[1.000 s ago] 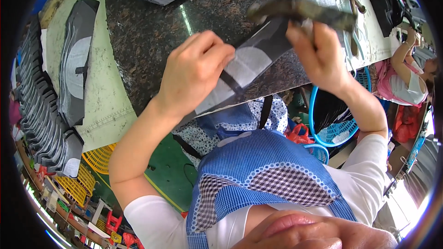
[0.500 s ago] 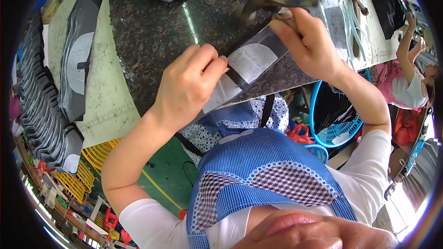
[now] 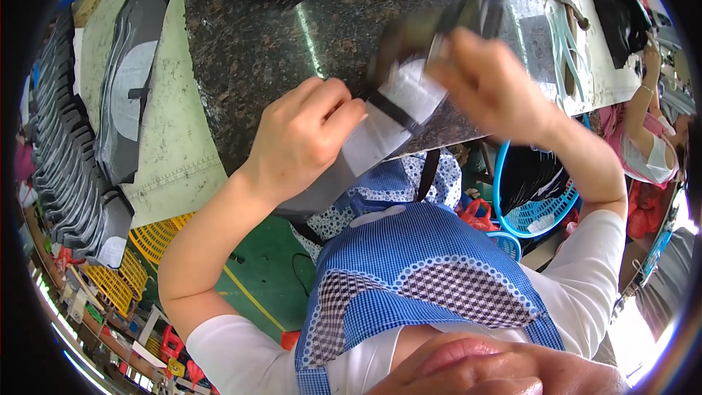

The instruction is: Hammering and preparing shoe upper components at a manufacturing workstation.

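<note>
A long grey fabric panel (image 3: 369, 143) with a pale patch and a black strap across it lies at the near edge of the dark stone slab, its left end hanging past the edge. My left hand (image 3: 303, 135) is closed at the panel's upper edge, thumb and forefinger pinched beside the black strap (image 3: 393, 110). In my right hand (image 3: 501, 88) is a hammer (image 3: 409, 36), smeared by motion. Its head is over the panel's far right end and covers part of the pale patch. Whether the head touches the panel, I cannot tell.
The speckled stone slab (image 3: 241, 51) rests on a pale table. On the left are another grey panel (image 3: 128, 88) and a long row of stacked panels (image 3: 66, 153). A second hammer (image 3: 567, 11) lies at right, near blue baskets (image 3: 500, 183) and a co-worker (image 3: 643, 132).
The hammer has swung down and nearer over the panel, and my right hand has shifted slightly. The panel has slid toward me, its left end now further past the slab's edge.
</note>
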